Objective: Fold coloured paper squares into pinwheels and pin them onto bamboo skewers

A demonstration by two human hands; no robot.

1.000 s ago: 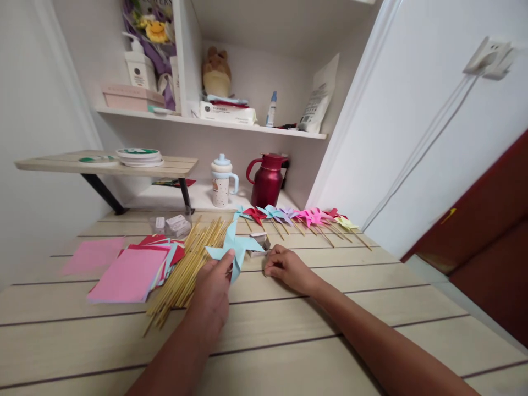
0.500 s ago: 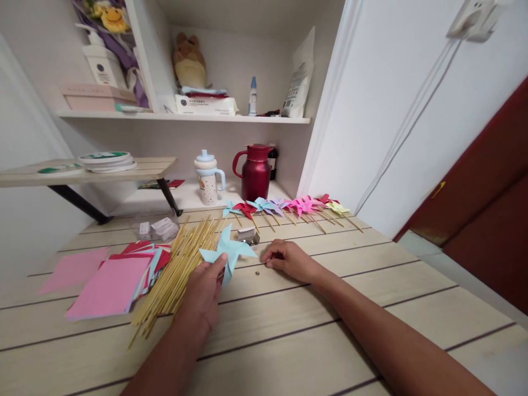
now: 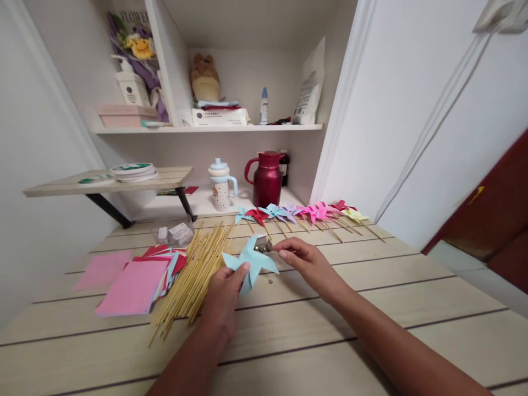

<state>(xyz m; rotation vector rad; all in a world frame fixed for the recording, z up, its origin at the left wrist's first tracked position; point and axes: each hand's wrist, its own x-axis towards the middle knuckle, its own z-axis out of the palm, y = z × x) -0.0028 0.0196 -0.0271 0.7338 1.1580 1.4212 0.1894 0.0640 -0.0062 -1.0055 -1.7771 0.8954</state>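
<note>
My left hand [image 3: 225,297] holds a light blue folded paper pinwheel [image 3: 250,260] by its lower edge, just above the wooden table [image 3: 313,330]. My right hand [image 3: 307,263] is lifted beside the pinwheel, thumb and forefinger pinched together near its right tip; whether something small is between them is too small to tell. A small box of metal pins [image 3: 261,244] sits right behind the pinwheel. One loose pin [image 3: 270,281] lies on the table below it.
A pile of bamboo sticks [image 3: 197,269] lies left of my left hand, with stacked coloured paper squares [image 3: 134,279] further left. A row of finished pinwheels [image 3: 305,213] lines the back. A red jug [image 3: 267,180], a cup [image 3: 221,186] and a low shelf [image 3: 111,181] stand behind.
My right hand has risen off the table and pinched its fingers near the pinwheel's right tip. My left hand still holds the blue pinwheel, now slightly higher. The view shifted a little.
</note>
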